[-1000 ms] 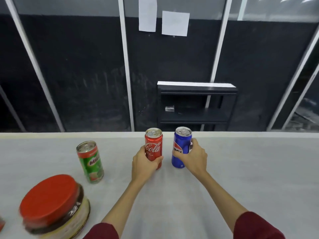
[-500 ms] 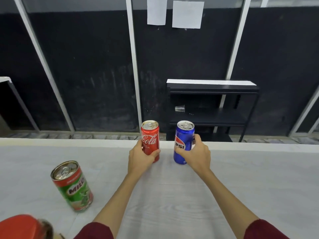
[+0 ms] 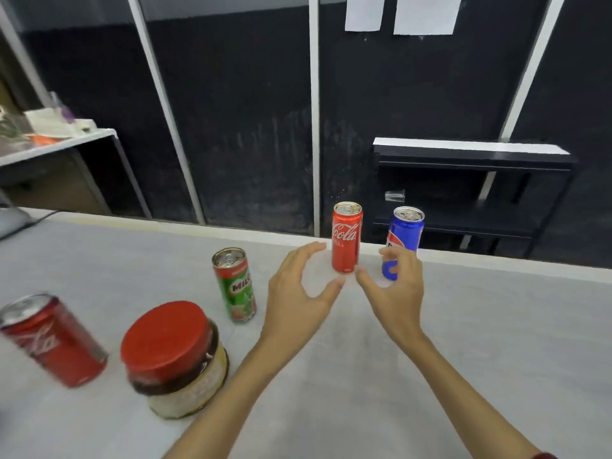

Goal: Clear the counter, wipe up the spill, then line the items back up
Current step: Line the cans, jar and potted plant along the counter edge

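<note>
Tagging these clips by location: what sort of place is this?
Probably a workroom or lab, not a home kitchen: a plain white counter faces dark partition panels with taped paper sheets, plus a bare black shelf unit.

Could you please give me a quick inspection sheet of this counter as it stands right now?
Surface: white counter, no spill seen.
Job's things: tall Coca-Cola can and Pepsi can upright by far edge; Milo can, red-lidded jar, second Coca-Cola can nearer left.
Clutter: nothing seen.
Grippers: left hand and right hand open, holding nothing.
Cables: dark cable at far left.
Surroundings: black shelf, plastic cup, side table.
</note>
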Tool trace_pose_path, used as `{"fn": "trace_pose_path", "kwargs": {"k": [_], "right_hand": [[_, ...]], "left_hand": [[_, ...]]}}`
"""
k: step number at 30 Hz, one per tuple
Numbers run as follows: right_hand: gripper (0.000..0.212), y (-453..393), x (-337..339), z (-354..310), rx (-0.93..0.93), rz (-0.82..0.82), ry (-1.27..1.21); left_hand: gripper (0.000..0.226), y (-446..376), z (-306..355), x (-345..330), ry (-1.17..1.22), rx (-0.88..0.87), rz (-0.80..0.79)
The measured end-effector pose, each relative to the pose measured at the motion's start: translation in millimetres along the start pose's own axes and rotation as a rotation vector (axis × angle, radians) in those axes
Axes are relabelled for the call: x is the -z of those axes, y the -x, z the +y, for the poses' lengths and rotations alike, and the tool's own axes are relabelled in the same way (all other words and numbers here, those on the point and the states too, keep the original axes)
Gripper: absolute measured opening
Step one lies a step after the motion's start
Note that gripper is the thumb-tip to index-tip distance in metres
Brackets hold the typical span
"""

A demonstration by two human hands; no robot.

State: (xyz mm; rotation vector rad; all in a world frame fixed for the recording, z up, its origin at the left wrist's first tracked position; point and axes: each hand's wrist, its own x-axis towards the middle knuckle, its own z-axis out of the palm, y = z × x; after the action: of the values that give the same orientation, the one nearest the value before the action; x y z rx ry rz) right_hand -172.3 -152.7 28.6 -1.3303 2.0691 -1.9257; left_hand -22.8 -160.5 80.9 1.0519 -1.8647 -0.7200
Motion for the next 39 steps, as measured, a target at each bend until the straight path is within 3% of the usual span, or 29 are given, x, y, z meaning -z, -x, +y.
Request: {"fn": "trace_pose_path", "kwargs": {"k": [4, 7, 10, 13, 19, 27, 33, 39], "right_hand": [[0.04, 14.1, -39.2, -34.3, -0.095, -0.433, -0.103], [0.059, 22.8, -74.3, -52.5, -0.146, -0.665, -0.086], [0.083, 26.5, -104.8, -65.1, -0.209, -0.84, -0.051], [0.088, 33.9, -123.5, -71.2, -0.257, -0.919, -0.081], [0.066, 53.2, -136.1, -76.2, -0.226, -0.852, -0.11], [0.06, 65.1, -113.3, -71.3, -0.3, -0.577, -0.105], [0.063, 41.0, -26.8, -42.6, -0.377, -0.345, -0.061], [0.059, -3.9, 89.3, -1.2, -0.387, -0.117, 0.112]], "left_hand": [[0.052, 42.5, -5.6, 99.2, -0.163, -0.043, 0.046], [0.076, 64.5, -27.7, 146.1, -0.278, 0.111, 0.051], [0.1, 76.9, -58.1, 161.8, -0.264, 0.273, 0.036], [0.114, 86.4, -86.8, 158.8, -0.15, 0.321, 0.026], [0.102, 92.3, -106.1, 152.8, 0.035, 0.274, 0.087], [0.101, 91.0, -110.2, 155.9, 0.045, 0.213, 0.13], [0.093, 56.2, -78.8, 110.8, 0.128, 0.141, 0.033], [0.09, 16.3, -19.5, 2.4, 0.233, 0.049, -0.151]]}}
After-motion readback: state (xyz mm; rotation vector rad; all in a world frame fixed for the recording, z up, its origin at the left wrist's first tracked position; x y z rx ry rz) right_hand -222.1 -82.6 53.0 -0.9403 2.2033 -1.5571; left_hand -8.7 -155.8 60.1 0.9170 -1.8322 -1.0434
